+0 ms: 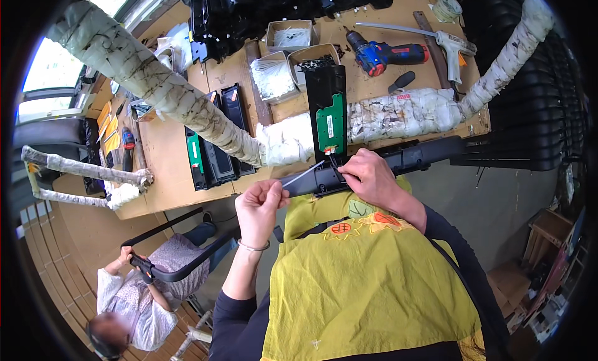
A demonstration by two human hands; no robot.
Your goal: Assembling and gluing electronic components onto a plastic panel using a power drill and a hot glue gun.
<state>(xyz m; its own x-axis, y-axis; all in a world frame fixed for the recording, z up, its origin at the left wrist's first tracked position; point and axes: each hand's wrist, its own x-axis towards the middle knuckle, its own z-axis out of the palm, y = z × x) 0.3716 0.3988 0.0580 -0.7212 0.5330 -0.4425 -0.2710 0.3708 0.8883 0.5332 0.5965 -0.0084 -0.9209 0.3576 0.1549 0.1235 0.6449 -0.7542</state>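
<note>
My left hand (258, 205) is closed in a pinch on a thin white cable tie (304, 173), whose far end reaches toward the wires. Beside it, my right hand (372, 177) has its thumb and fingers pinched on thin black wires (335, 161). These wires run from a connector at the lower end of a green circuit board (331, 125). The board sits in a long black plastic housing (316, 90), which leans over a white-wrapped bar. Under my hands a curved black tubular frame (439, 150) lies across my lap and the bench edge.
White-wrapped poles (168, 93) cross the cardboard-covered bench (168, 186). Cartons with white ties (274, 79), a blue-red cordless drill (386, 54) and a glue gun (453, 52) lie beyond. More black housings (218, 155) are at left. A co-worker (156, 274) holds another frame. Black frames (529, 130) are stacked right.
</note>
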